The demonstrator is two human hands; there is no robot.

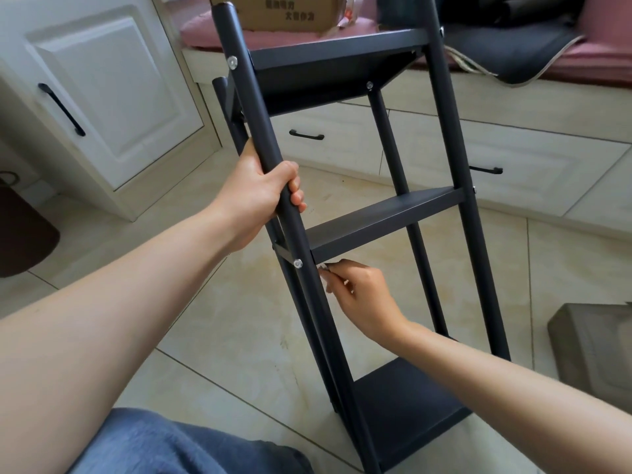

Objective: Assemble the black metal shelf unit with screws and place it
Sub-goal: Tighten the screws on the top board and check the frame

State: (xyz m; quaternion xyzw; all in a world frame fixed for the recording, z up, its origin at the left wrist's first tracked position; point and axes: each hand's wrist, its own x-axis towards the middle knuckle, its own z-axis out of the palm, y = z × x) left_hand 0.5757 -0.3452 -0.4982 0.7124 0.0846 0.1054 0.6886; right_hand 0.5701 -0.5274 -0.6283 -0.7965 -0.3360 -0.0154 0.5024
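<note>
Blue-clad knee (pixel 178 443) fills the lower left of the frame; just beyond it the black metal shelf unit (pixel 386 217) stands tilted on the tiled floor (pixel 239 319), its posts running from lower centre to upper centre. Left hand (pixel 263 193) is wrapped round the near-left post (pixel 260 131), steadying it. Right hand (pixel 359 299), lower and right of that post, pinches a small silvery tool (pixel 325 267) just under the middle shelf (pixel 383 220), pointing left toward the post's joint. Likely a screw there is being tightened.
</note>
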